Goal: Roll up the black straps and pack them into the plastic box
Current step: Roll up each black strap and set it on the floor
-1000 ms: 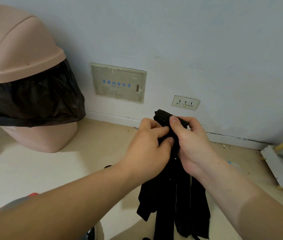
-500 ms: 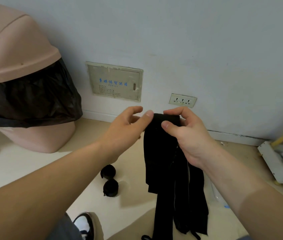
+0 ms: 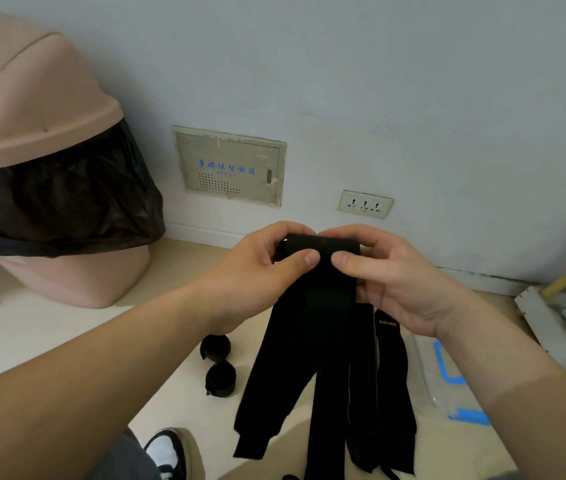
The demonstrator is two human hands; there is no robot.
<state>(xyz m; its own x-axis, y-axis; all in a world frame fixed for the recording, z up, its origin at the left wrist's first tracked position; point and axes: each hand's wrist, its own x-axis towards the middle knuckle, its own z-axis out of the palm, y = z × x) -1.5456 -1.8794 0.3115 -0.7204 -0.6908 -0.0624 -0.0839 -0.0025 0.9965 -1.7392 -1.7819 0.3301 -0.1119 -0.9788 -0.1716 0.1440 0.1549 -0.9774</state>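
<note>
Here, left hand (image 3: 257, 275) and right hand (image 3: 403, 285) in a thumb-and-finger pinch on the black straps (image 3: 319, 323).

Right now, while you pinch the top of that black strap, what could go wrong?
The strap is only pinched by the left hand and right hand, so the first fold may slip or roll crooked. The other straps hang beside it and could get caught in the roll. The two finished rolls lie near the shoe and might get kicked.
</note>
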